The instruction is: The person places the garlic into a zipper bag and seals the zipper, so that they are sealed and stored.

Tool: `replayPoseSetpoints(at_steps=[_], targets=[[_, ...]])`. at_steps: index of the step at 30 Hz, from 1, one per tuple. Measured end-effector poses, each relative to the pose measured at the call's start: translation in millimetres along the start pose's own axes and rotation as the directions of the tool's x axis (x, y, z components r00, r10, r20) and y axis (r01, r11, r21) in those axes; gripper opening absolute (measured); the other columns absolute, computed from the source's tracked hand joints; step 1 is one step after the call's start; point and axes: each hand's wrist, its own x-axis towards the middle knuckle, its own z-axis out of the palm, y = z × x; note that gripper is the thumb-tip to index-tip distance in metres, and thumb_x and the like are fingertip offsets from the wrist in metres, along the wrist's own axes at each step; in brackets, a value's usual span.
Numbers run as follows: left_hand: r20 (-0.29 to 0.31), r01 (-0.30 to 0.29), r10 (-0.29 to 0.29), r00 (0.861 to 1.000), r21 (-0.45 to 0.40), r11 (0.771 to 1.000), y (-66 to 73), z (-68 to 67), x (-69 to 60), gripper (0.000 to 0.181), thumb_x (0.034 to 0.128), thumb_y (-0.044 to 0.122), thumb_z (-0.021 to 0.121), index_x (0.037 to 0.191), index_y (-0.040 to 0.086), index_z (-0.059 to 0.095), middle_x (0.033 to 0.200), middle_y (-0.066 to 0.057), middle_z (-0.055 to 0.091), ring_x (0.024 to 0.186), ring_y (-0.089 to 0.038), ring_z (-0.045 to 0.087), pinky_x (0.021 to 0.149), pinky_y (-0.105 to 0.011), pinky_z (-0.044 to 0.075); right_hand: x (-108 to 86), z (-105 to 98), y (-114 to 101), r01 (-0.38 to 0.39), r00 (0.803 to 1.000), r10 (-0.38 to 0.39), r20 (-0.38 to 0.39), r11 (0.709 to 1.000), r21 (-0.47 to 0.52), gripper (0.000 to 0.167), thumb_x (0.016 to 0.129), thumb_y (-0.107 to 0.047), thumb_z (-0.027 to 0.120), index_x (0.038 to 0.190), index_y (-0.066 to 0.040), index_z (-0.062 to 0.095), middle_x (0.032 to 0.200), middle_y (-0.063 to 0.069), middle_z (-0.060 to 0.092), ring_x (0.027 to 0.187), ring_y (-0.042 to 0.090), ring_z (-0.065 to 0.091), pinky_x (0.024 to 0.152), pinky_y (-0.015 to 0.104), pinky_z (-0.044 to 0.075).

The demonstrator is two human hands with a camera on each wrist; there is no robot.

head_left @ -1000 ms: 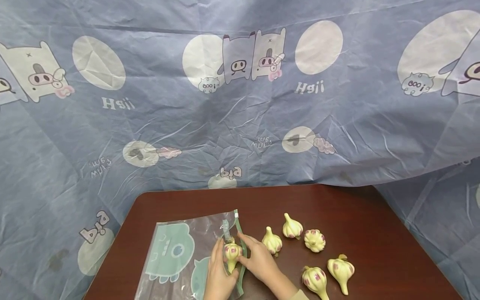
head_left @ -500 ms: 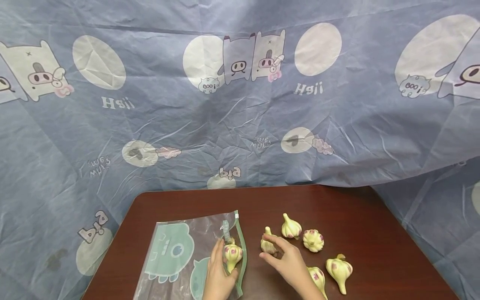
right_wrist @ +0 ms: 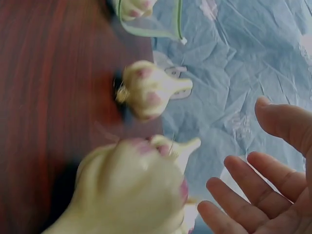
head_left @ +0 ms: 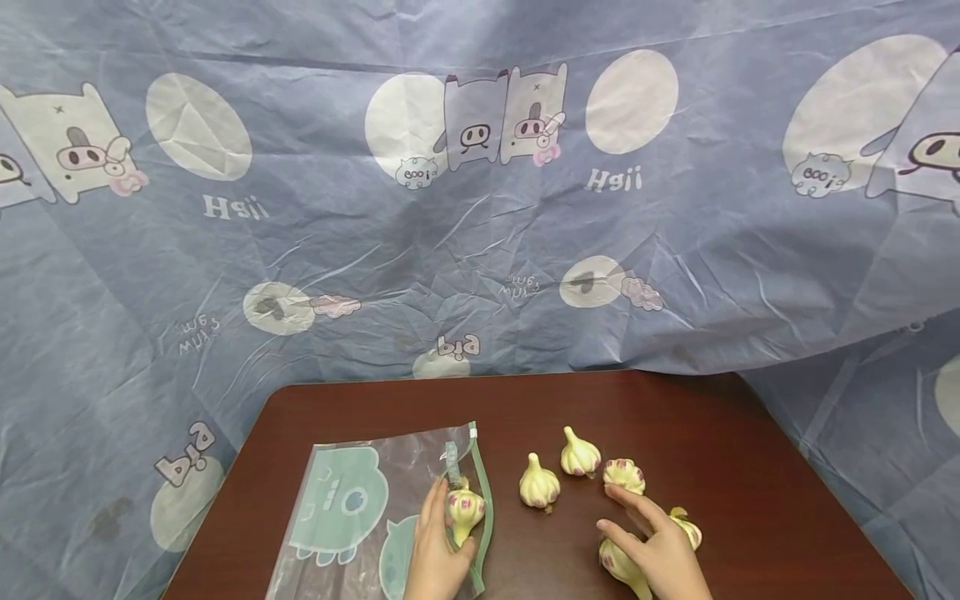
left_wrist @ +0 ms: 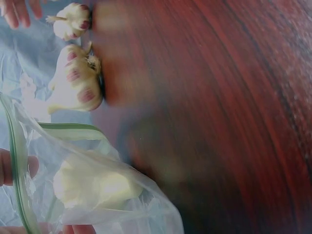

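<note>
My left hand (head_left: 438,546) holds the mouth of a clear zip bag (head_left: 348,492) with green monster prints. A garlic bulb (head_left: 466,510) lies at the green-edged opening, between the thumb and fingers; in the left wrist view a pale garlic bulb (left_wrist: 95,185) shows through the plastic. My right hand (head_left: 660,546), its fingers spread and holding nothing, is over the nearest garlic bulb (head_left: 621,568) at the right, partly covering it. In the right wrist view a large garlic bulb (right_wrist: 131,190) sits beside the spread fingers (right_wrist: 253,195), apart from them.
More bulbs lie on the dark red-brown table (head_left: 375,404): a left one (head_left: 539,485), a back one (head_left: 580,454), a round one (head_left: 624,475), and a right one (head_left: 688,530) partly behind my right hand. A blue cartoon-print sheet (head_left: 480,225) hangs behind the table.
My right hand has left the bag's opening and moved right, past the left loose bulb, to the near bulbs. The left hand and the bag have stayed in place.
</note>
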Motion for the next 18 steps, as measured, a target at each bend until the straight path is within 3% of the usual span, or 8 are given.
replayPoseSetpoints(at_steps=[6,11,12,14,16,18], targets=[[-0.001,-0.001,0.001,1.0,-0.001,1.0,-0.4,-0.1,-1.1,0.09,0.0661,0.0,0.074,0.148,0.0,0.036,0.156,-0.018,0.033,0.098,-0.018,0.049,0.076,-0.037,0.047,-8.6,-7.1,15.1,-0.037,0.999,0.037,-0.005,0.997,-0.072,0.059,0.084,-0.033,0.077,0.135,-0.01,0.058,0.134,0.011,0.063,0.125,0.034,0.058,0.095,0.036,0.055],[0.002,0.002,-0.002,1.0,0.009,1.0,-0.6,0.4,-1.4,0.09,0.0657,0.0,0.074,0.148,0.001,0.037,0.156,-0.016,0.033,0.099,-0.017,0.049,0.076,-0.035,0.047,-14.2,-6.8,31.4,-0.102,0.995,0.101,-0.021,0.989,-0.102,0.063,0.079,-0.034,0.081,0.133,-0.01,0.06,0.133,0.011,0.063,0.111,-0.007,0.058,0.096,0.025,0.053],[0.003,0.001,-0.001,1.0,0.009,1.0,-0.3,0.3,-1.4,0.09,0.0657,0.001,0.074,0.148,0.001,0.037,0.156,-0.016,0.033,0.099,-0.017,0.048,0.076,-0.035,0.047,-15.3,-6.1,34.3,-0.124,0.992,0.123,-0.02,0.987,-0.104,0.066,0.078,-0.036,0.082,0.134,-0.01,0.059,0.135,0.011,0.062,0.112,-0.008,0.057,0.095,0.023,0.053],[0.007,-0.002,0.002,1.0,0.008,1.0,-0.1,0.1,-1.4,0.09,0.0653,0.0,0.074,0.148,0.001,0.037,0.156,-0.016,0.033,0.099,-0.017,0.049,0.076,-0.035,0.047,-17.7,-3.9,40.2,-0.161,0.987,0.161,-0.011,0.983,-0.086,0.073,0.076,-0.04,0.083,0.137,-0.009,0.057,0.139,0.014,0.058,0.12,0.001,0.057,0.098,0.028,0.052],[0.017,-0.003,0.003,1.0,0.001,1.0,0.8,-0.4,-2.0,0.09,0.0656,0.0,0.074,0.148,0.001,0.037,0.156,-0.017,0.033,0.099,-0.017,0.048,0.076,-0.036,0.048,-18.4,-1.2,45.0,-0.211,0.977,0.212,0.0,0.975,-0.068,0.082,0.073,-0.046,0.084,0.14,-0.009,0.054,0.145,0.018,0.052,0.135,0.023,0.05,0.101,0.033,0.051],[0.021,-0.006,0.006,1.0,-0.01,1.0,2.6,-1.5,-2.9,0.09,0.0655,0.0,0.074,0.148,0.001,0.037,0.156,-0.017,0.033,0.099,-0.018,0.049,0.076,-0.037,0.048,-18.3,0.1,48.5,-0.248,0.968,0.249,0.021,0.968,-0.049,0.088,0.073,-0.049,0.083,0.143,-0.008,0.05,0.15,0.024,0.043,0.142,0.044,0.034,0.105,0.041,0.047]])
